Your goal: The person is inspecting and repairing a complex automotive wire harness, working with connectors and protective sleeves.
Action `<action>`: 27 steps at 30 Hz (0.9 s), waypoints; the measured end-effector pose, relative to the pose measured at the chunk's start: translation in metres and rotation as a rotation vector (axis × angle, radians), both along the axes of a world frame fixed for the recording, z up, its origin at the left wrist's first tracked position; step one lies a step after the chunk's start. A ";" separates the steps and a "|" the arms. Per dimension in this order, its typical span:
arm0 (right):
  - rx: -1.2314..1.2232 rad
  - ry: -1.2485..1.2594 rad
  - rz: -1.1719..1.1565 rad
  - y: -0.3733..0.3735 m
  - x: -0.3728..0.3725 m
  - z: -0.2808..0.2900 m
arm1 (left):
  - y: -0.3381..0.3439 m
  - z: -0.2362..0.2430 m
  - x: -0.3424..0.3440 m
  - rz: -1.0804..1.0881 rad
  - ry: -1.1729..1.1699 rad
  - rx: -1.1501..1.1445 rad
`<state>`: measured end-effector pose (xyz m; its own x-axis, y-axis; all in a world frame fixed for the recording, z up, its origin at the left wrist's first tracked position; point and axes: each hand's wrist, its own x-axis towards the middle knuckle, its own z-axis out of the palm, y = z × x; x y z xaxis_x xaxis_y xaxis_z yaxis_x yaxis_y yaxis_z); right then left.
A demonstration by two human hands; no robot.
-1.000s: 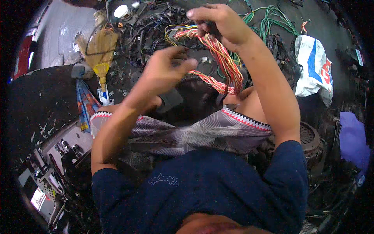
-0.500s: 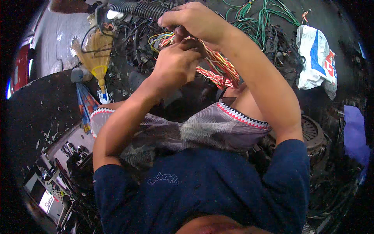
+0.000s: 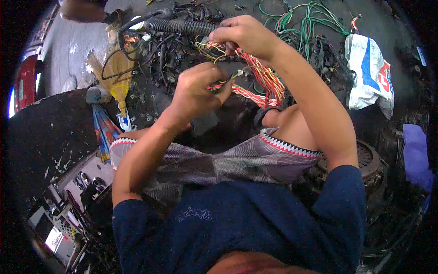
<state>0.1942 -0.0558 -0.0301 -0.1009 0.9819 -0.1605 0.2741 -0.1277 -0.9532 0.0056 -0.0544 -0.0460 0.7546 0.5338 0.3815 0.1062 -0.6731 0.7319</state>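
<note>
My right hand (image 3: 248,37) grips the end of a black corrugated conduit (image 3: 182,26), its fingers wrapped round it. The conduit runs off to the left from there. Lower and to the left, my left hand (image 3: 198,89) is closed on thin wires, slightly smeared by motion; a pale tip and reddish strands show beside its fingers. A yellow wire (image 3: 219,59) curves in the gap between the two hands. From below my right hand a bundle of red, white and yellow wires (image 3: 264,75) hangs down and folds back near my right leg.
Dark scraps of wiring (image 3: 159,57) cover the ground ahead. Green wires (image 3: 312,20) lie at the far right, near a white plastic sack (image 3: 368,71). A straw broom (image 3: 113,71) is on the left. A round metal part (image 3: 365,157) sits by my right elbow.
My hands have drawn apart: the left moved down, nearer my lap, with wires in it, and the right shifted slightly right and down with the conduit. More wire shows between them.
</note>
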 end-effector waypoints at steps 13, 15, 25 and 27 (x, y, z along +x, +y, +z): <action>-0.175 0.302 -0.204 0.005 -0.001 0.008 | -0.003 0.048 0.008 -0.084 -0.005 0.049; -0.147 0.292 -0.170 0.006 -0.001 0.004 | 0.016 0.052 0.006 0.115 -0.078 0.337; -0.057 0.416 0.148 -0.002 -0.006 0.002 | 0.060 0.062 -0.024 0.202 0.416 0.375; 0.121 0.188 0.104 -0.004 -0.002 0.001 | 0.061 0.059 -0.030 0.236 0.339 0.344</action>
<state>0.1921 -0.0599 -0.0287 -0.2196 0.9755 -0.0110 0.0958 0.0103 -0.9953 -0.0245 0.0071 0.0129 0.7405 0.5909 0.3201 0.4758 -0.7974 0.3712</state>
